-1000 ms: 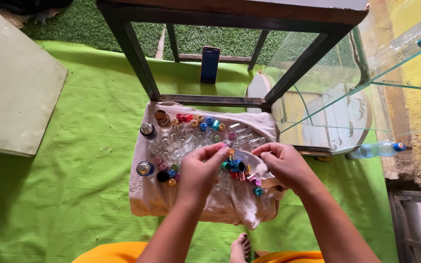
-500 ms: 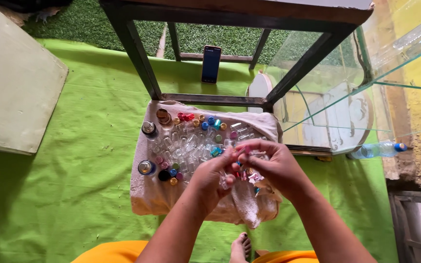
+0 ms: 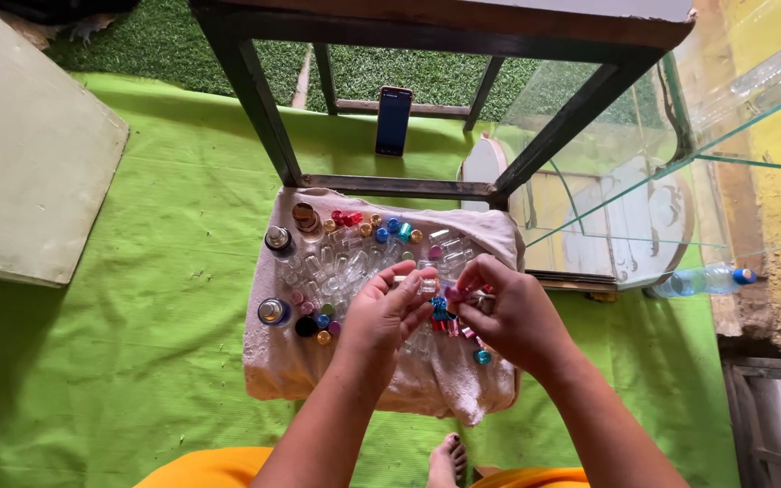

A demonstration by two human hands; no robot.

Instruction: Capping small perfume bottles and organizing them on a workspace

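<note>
Over the pale towel [image 3: 282,380] on the green mat [image 3: 137,298], the left hand [image 3: 381,316] is pinching a small clear glass vial [image 3: 427,286] in closed fingertips, while the right hand [image 3: 512,316] is pinching a pink cap [image 3: 453,295] beside it; the vial looks light, slick and fragile, best gripped round its body

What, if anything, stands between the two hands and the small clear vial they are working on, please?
Nothing visible does. The left hand already pinches the small clear vial at its fingertips, and the right hand meets it from the other side. The other vials and coloured caps lie below on the white towel.
</note>
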